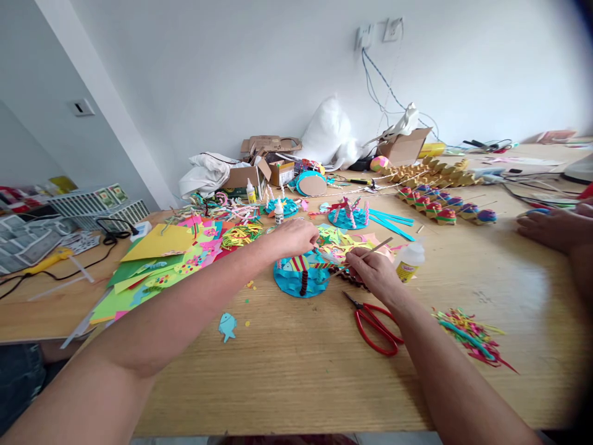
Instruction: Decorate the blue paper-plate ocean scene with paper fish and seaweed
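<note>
While my right hand (373, 270) pinches a stick (382, 246), its low end is by the round blue base (286, 283). My left hand (299, 236) is curled just over the back of the base, but I can't tell if it holds anything. The base sits flat on the table (287, 371), with a stripy fish (295, 264) and a brown post (304, 283) on it. Red scissors (377, 327) lie near my right hand, and the glue (409, 261) stands just beside it.

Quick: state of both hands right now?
Left hand: curled; whether it holds anything cannot be told.
Right hand: closed, holding a thin stick.
</note>
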{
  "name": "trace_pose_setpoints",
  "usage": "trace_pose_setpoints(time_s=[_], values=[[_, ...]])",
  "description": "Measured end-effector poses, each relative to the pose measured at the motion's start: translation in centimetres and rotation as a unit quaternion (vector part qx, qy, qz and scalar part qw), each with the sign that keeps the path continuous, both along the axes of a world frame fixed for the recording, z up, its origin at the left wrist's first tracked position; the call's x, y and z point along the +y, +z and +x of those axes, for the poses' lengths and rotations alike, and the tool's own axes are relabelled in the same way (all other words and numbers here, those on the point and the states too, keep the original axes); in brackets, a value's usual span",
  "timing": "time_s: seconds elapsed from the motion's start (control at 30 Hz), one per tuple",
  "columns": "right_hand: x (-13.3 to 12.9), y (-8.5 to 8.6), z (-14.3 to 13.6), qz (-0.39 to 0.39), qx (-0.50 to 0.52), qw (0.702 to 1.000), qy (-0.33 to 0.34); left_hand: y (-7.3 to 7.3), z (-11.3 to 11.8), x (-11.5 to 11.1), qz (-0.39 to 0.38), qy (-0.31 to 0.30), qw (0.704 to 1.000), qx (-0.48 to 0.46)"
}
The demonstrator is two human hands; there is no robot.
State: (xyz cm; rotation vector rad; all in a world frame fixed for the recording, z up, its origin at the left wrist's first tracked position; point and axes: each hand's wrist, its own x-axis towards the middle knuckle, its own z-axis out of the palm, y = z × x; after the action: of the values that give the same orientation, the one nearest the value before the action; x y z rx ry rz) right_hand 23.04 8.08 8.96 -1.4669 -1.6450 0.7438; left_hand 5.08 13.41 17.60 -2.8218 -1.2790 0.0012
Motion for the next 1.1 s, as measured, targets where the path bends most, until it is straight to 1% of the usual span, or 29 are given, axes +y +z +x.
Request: trace_pose_setpoints(time_s=[0.07,0.13,0.17,0.2,0.23,0.27,0.33,0.37,0.4,0.47,0.5,0.57,0.63,0.7,0.8,0.93,1.1], values=[[-0.1,0.1,-0.1,0.001,-0.013,1.000,0.002,1.5,-0.4,-1.2,0.019,0.015,1.000,-0.017],[-0.1,0.1,-0.1,0.006,-0.021,1.000,0.004,2.7,-0.9,-3.5,0.070,0.043,0.995,-0.061],[-0.1,0.0,-0.1,0.011,-0.024,1.000,0.007,3.0,-1.2,-4.9,0.081,0.051,0.992,-0.078],[-0.1,-0.1,0.0,0.017,-0.027,0.999,0.010,2.8,-1.4,-6.4,0.072,0.036,0.993,-0.088],[-0.1,-0.1,0.0,0.021,-0.028,0.999,0.011,2.2,-1.6,-7.9,0.042,0.017,0.995,-0.087],[0.0,-0.2,0.0,0.023,-0.027,0.999,0.011,1.1,-1.8,-9.3,0.001,-0.010,0.997,-0.079],[0.2,-0.4,0.1,0.024,-0.023,0.999,0.009,-2.0,-2.1,-11.5,-0.075,-0.072,0.992,-0.073],[0.2,-0.5,0.2,0.021,-0.019,1.000,0.006,-3.7,-2.2,-12.2,-0.101,-0.075,0.989,-0.079],[0.3,-0.6,0.2,0.018,-0.014,1.000,0.004,-5.4,-2.2,-12.7,-0.119,-0.060,0.987,-0.091],[0.4,-0.8,0.2,0.014,-0.007,1.000,0.001,-8.3,-2.0,-12.9,-0.144,-0.035,0.983,-0.113],[0.4,-0.8,0.2,0.013,-0.004,1.000,0.000,-9.2,-1.8,-12.7,-0.147,-0.032,0.980,-0.130],[0.5,-0.9,0.2,0.016,-0.003,1.000,0.001,-10.3,-1.2,-12.2,-0.155,-0.013,0.976,-0.155],[0.4,-0.9,0.2,0.023,-0.004,1.000,0.005,-10.5,-0.5,-11.6,-0.159,0.018,0.973,-0.169],[0.4,-0.9,0.2,0.029,-0.005,1.000,0.007,-10.4,0.0,-11.1,-0.163,0.039,0.970,-0.176],[0.4,-1.0,0.2,0.031,-0.007,1.000,0.002,-10.4,0.5,-10.8,-0.174,0.054,0.966,-0.185],[0.5,-1.1,0.1,0.035,-0.004,0.999,0.003,-11.1,0.7,-10.4,-0.185,0.094,0.957,-0.201],[0.5,-1.0,0.1,0.046,-0.006,0.999,0.009,-11.7,1.3,-9.7,-0.192,0.115,0.949,-0.223]])
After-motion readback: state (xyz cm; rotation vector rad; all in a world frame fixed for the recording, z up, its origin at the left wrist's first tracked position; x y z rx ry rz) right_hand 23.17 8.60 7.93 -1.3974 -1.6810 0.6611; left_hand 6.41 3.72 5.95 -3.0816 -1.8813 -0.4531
